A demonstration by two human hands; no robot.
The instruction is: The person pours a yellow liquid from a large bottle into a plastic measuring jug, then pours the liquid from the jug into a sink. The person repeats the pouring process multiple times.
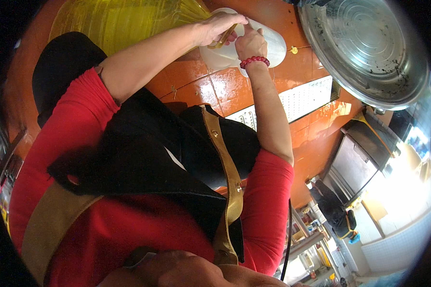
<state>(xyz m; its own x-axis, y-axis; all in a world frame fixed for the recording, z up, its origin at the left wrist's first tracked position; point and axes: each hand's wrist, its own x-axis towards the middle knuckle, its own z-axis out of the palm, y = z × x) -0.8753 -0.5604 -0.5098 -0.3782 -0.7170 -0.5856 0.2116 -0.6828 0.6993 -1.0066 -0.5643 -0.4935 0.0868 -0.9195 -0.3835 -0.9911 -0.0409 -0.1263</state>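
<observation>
A large yellow translucent plastic container or bag point(129, 25) lies at the top left, narrowing towards my hands. My left hand point(219, 28) has its fingers curled around a yellow-brown strip or handle point(225, 37) beside that narrow end. Close by, my right hand point(252, 43), with a red bead bracelet on the wrist, rests over a whitish translucent plastic container point(273, 41). Its fingers are bent and the fingertips are near those of my left hand; what they pinch, if anything, is hidden. The whitish container lies on orange floor tiles point(190, 71).
A big round metal lid or basin point(359, 46) with dark specks stands at the top right. A white floor grate point(305, 100) runs below the right forearm. Farther right are a metal-fronted appliance point(352, 165), a person in dark clothes point(332, 208) and metal shelving point(305, 247).
</observation>
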